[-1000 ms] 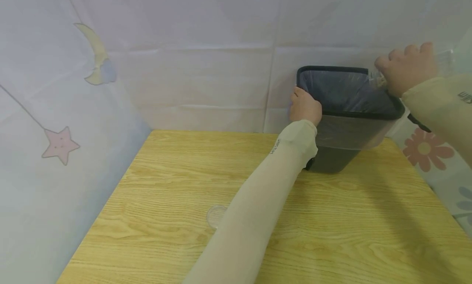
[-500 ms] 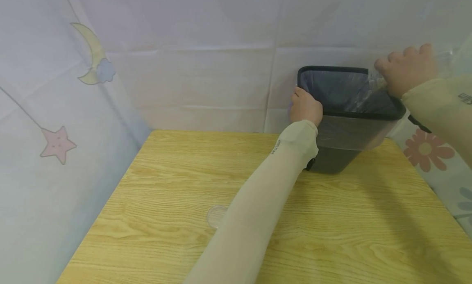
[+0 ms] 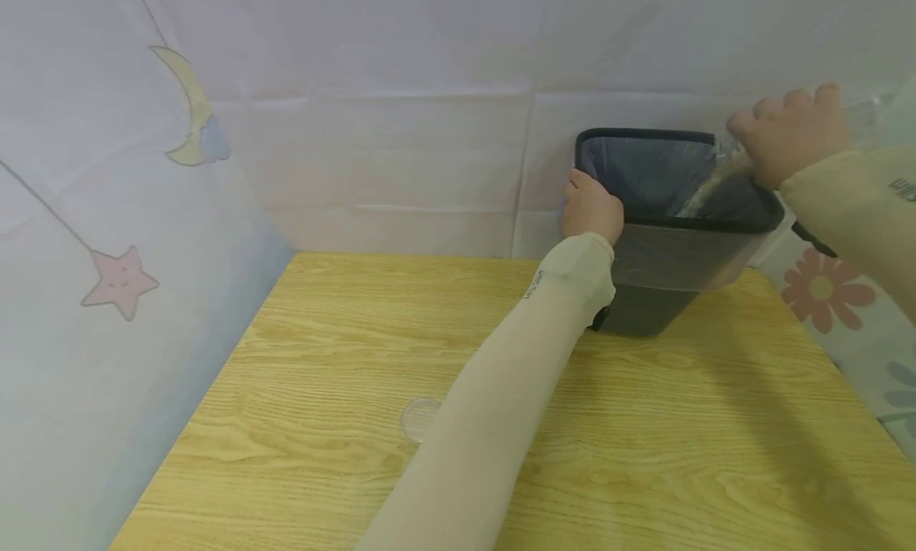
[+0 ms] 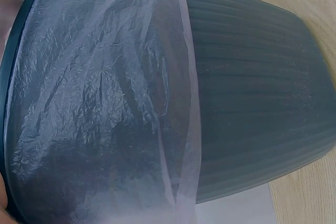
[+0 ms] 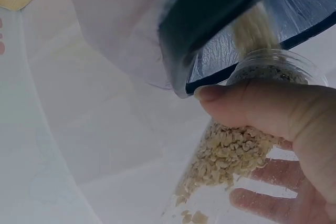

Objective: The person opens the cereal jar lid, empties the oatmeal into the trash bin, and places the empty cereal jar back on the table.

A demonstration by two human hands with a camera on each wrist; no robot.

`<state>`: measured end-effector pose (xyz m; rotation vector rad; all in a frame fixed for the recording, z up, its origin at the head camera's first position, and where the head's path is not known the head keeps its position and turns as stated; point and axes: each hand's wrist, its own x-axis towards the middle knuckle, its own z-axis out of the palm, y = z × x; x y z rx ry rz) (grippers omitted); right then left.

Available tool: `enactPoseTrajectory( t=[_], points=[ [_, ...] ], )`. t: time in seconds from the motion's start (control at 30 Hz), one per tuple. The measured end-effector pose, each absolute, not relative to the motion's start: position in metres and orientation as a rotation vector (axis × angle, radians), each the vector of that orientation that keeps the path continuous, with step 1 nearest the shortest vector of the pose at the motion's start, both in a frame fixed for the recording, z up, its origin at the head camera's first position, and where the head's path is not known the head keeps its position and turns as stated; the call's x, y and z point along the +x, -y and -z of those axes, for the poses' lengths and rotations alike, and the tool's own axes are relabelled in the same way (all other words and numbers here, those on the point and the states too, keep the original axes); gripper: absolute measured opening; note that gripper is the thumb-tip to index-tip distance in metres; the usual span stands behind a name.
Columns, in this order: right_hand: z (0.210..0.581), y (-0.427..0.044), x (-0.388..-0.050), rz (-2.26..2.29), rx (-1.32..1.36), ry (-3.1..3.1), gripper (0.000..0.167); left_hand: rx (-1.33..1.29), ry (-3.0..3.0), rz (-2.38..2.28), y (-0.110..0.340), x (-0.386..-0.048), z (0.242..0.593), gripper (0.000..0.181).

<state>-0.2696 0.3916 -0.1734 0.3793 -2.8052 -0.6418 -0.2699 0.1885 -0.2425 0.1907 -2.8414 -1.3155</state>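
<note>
Head view: the bin (image 3: 640,312) stands on the bench (image 3: 322,360) against the wall, fitted with a clear liner (image 3: 687,257). The left hand (image 3: 595,207) is clamped on its rim at the near left corner; the right hand (image 3: 794,133) holds a clear jar (image 3: 868,115), tipped, at the bin's right side, a pale stream falling inside. A clear disc (image 3: 417,420), possibly the jar's lid, lies on the bench, partly behind the left sleeve (image 3: 494,408). Left wrist view: the liner is folded down outside the rim; that step appears complete. Right wrist view: thumb and fingers close round the jar; flakes (image 5: 231,153) run from its mouth into the bin. Judged on this, emptying is under way but unfinished: a fair quantity remains in the jar.
</note>
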Motion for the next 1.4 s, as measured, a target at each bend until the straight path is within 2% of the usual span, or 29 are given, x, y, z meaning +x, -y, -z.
enactPoseTrajectory(
  t=[0.2, 0.77, 0.9, 1.13, 1.4],
  points=[
    [0.1702, -0.3914, -0.2698, 0.616, 0.357, 2.827, 0.053, 0.187, 2.847, 1.300, -0.1885, -0.2712, 0.2436, 0.064],
    [0.1728, -0.3907, -0.2690, 0.653, 0.436, 2.769, 0.040, 0.186, 2.847, 1.300, -0.1892, -0.2661, 0.2410, 0.064],
    [0.1725, -0.3917, -0.2690, 0.656, 0.429, 2.763, 0.041, 0.177, 2.854, 1.297, -0.1897, -0.2650, 0.2407, 0.065],
    [0.1720, -0.3839, -0.2608, 0.642, 0.465, 2.760, 0.032, 0.172, 2.849, 1.303, -0.1899, -0.2662, 0.2423, 0.065],
    [0.1764, -0.3852, -0.2658, 0.681, 0.507, 2.749, 0.039, 0.182, 2.844, 1.297, -0.1873, -0.2645, 0.2410, 0.065]
  ],
)
